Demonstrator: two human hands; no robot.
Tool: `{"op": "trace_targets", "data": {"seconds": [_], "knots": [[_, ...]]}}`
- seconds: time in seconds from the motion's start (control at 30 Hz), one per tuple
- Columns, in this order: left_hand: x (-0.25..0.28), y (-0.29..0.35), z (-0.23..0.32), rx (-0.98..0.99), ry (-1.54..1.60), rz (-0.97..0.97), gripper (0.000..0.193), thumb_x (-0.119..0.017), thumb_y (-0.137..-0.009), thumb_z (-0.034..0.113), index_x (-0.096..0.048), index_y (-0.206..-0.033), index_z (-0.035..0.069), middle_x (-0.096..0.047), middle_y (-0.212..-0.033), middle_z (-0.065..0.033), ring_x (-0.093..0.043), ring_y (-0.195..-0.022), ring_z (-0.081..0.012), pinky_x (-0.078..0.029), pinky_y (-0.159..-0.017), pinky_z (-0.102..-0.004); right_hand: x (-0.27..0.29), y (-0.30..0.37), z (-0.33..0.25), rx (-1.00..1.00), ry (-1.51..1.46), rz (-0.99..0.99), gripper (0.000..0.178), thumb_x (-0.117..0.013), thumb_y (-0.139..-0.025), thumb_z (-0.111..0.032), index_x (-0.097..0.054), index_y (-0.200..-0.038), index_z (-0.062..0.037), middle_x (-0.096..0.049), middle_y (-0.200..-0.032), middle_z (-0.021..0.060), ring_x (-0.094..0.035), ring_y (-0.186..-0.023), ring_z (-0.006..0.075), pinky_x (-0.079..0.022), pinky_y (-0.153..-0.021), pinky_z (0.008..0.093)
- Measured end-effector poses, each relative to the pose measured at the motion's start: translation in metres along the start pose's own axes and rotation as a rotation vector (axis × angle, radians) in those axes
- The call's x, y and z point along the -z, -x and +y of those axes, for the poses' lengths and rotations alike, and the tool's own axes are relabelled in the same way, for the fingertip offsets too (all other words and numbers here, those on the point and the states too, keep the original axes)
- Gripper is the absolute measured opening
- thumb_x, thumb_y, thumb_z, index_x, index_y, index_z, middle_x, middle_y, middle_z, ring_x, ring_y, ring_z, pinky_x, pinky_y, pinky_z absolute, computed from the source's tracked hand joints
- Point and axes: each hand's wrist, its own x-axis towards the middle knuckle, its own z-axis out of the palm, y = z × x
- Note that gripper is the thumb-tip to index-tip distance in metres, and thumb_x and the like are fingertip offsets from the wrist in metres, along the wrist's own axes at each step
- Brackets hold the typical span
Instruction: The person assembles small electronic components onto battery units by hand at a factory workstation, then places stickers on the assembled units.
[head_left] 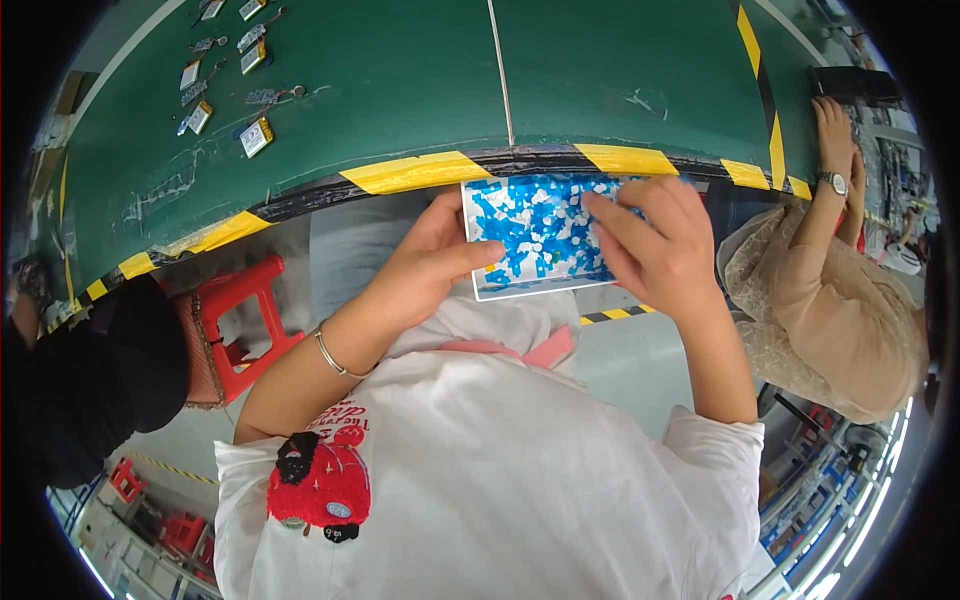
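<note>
A shallow white box (540, 293) full of small blue and white pieces (540, 225) sits just below the table's striped edge, in front of my body. My left hand (430, 262) grips the box's left side, its thumb lying over the rim onto the pieces. Over the right part of the box, my right hand (662, 240) has its fingers bent and drawn together, with the fingertips down among the pieces. Whether a piece is pinched between them is too small to tell. The box's right end is hidden behind this hand.
Several small battery packs with wired circuit boards (256, 137) lie at the far left of the green table (400, 90). Yellow and black tape (410, 172) lines its edge. A red stool (240, 320) and a person in black are at left; another person (850, 300) works at right.
</note>
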Motion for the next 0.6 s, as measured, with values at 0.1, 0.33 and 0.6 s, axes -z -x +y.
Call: {"op": "trace_targets", "data": {"seconds": [0.1,0.33,0.6], "knots": [[0.000,-0.002,-0.001,-0.002,-0.020,-0.010,0.058,-0.064,-0.081,0.002,-0.036,-0.132,0.004,-0.050,-0.125,-0.0093,-0.048,-0.117,-0.0195,-0.040,-0.100,-0.0353,-0.004,-0.005,0.011,-0.036,-0.007,0.169,0.023,-0.074,-0.063,-0.003,-0.065,-0.084,-0.0051,-0.056,-0.083,0.0075,-0.054,-0.074,0.0240,-0.044,-0.062,0.0335],[-0.002,-0.003,0.001,0.012,-0.020,0.000,0.057,-0.063,-0.081,0.002,-0.036,-0.131,0.003,-0.050,-0.124,-0.0093,-0.050,-0.115,-0.0189,-0.043,-0.097,-0.0347,-0.005,-0.028,0.016,-0.125,0.113,0.102,0.040,-0.082,-0.059,-0.016,-0.056,-0.088,-0.0064,-0.054,-0.081,0.0075,-0.051,-0.077,0.0269,-0.042,-0.070,0.0358],[-0.005,-0.002,0.003,0.017,-0.034,0.002,0.056,-0.062,-0.082,0.002,-0.036,-0.132,0.003,-0.052,-0.123,-0.0100,-0.052,-0.114,-0.0192,-0.043,-0.097,-0.0348,0.004,-0.026,0.017,-0.122,0.051,0.087,0.040,-0.082,-0.060,-0.015,-0.058,-0.090,-0.0056,-0.054,-0.083,0.0079,-0.052,-0.079,0.0263,-0.042,-0.070,0.0354]]}}
